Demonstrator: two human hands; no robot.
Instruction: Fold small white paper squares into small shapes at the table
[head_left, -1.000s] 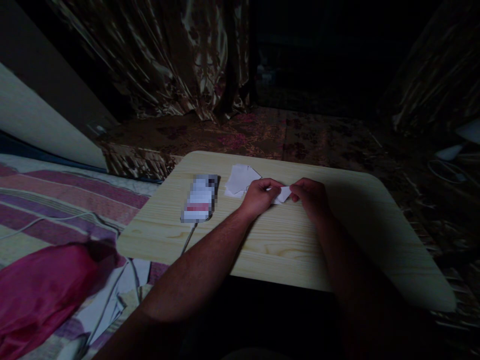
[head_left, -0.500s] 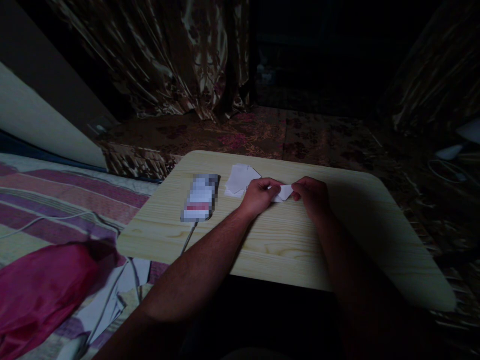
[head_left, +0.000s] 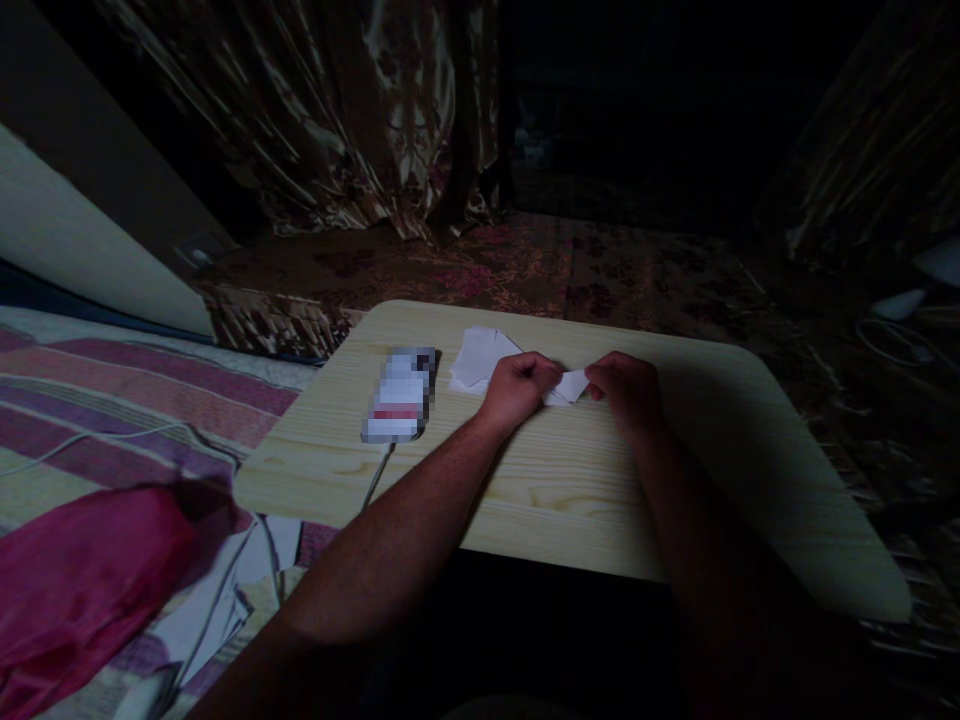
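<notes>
So, the small white paper [head_left: 575, 384] sits right between the two hands, over the far half of the wooden table [head_left: 570, 500], a bit right of that table's middle. Left hand [head_left: 521, 385] is closed up narrow, thumb and fingers pinching the paper's left end and covering a good chunk of it. Right hand [head_left: 626, 390] has a tight fingertip pinch on the other end, so only a short white stretch shows in the gap. There's a pale layer just under the top strip too, but I can't tell if it's one folded piece or two overlapping bits. Also can't tell whether the bottom of it touches the tabletop.

Close by, a loose paper pile [head_left: 480, 357] lies near the table's far edge, just beyond the left hand and partly hidden by it. Over on the table's left part there's what looks like a phone [head_left: 400, 395], blurred into blocks, with a pale cord [head_left: 375, 480] running toward the near edge.

Off the table's left side is a striped bedsheet [head_left: 247, 390] with a pink cloth thing [head_left: 82, 590] and some white sheets [head_left: 266, 550] on it. Past the table's far edge hangs a shiny patterned curtain [head_left: 420, 100], all pretty dim.
</notes>
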